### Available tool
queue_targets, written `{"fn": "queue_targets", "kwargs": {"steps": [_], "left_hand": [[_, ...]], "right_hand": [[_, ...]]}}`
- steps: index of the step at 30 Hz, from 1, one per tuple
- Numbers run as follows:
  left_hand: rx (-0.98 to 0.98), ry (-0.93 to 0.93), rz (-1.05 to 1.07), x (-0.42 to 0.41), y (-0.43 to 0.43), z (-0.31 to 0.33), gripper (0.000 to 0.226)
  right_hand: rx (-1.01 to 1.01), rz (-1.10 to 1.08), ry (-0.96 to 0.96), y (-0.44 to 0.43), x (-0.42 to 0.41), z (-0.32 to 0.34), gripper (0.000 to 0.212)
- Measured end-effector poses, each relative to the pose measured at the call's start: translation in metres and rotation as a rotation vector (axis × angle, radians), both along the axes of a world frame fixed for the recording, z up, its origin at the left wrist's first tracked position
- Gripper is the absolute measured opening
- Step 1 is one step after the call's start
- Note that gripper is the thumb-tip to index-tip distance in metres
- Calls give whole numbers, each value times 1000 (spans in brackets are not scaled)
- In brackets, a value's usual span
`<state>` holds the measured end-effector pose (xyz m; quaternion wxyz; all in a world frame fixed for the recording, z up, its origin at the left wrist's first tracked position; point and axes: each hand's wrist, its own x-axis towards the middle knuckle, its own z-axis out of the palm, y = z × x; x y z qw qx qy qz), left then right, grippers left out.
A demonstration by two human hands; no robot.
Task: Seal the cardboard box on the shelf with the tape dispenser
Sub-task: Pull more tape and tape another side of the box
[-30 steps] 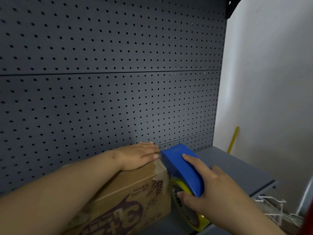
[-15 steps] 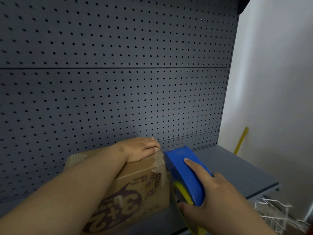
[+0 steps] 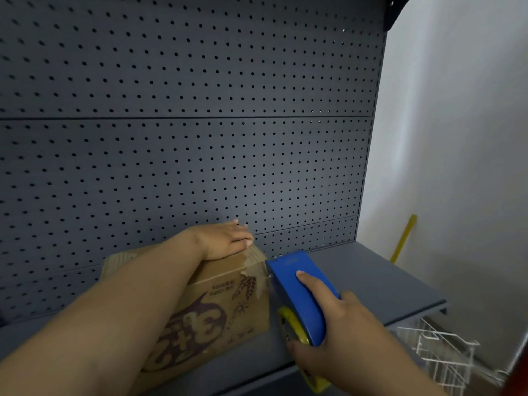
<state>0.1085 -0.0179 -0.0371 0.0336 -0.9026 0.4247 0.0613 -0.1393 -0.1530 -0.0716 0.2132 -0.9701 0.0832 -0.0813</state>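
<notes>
A brown cardboard box [image 3: 217, 310] with purple print stands on the grey shelf [image 3: 371, 281], close to the pegboard. My left hand [image 3: 225, 238] lies flat on the box's top at its right far corner, fingers together. My right hand [image 3: 337, 332] grips a blue tape dispenser [image 3: 297, 292] with a yellow-rimmed roll. The dispenser's front end touches the box's right side just below the top edge. My left forearm hides most of the box's top, and old tape remnants show near the corner.
A dark grey pegboard [image 3: 185, 138] backs the shelf. A white wall [image 3: 457, 138] is at the right, with a yellow stick [image 3: 404, 238] leaning against it. White wire baskets [image 3: 440, 355] sit below the shelf's right front edge.
The dispenser has slid a little down the box's right side. The view has shifted, showing more of the box and shelf. My left hand stays on the top.
</notes>
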Motion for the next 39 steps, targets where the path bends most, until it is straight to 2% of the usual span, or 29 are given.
{"fn": "queue_targets", "kwargs": {"steps": [2, 6, 10, 17, 25, 35, 39], "left_hand": [[24, -65, 28, -6, -1, 4, 49], [-84, -169, -8, -22, -4, 3, 41], [-144, -134, 37, -38, -14, 4, 34], [-214, -66, 104, -49, -14, -8, 43], [-174, -81, 148, -49, -22, -7, 43], [-154, -79, 187, -58, -25, -4, 36], [-150, -56, 238, -61, -30, -5, 46]], "right_hand": [[5, 2, 4, -3, 1, -1, 86], [2, 4, -6, -6, 2, -5, 86], [-6, 23, 16, -8, 3, -5, 85], [3, 58, 17, -15, 3, -3, 85], [-8, 84, -19, -23, -10, -1, 86], [-83, 137, 40, -27, -36, -7, 91], [-142, 172, 88, -24, -26, 0, 90]]}}
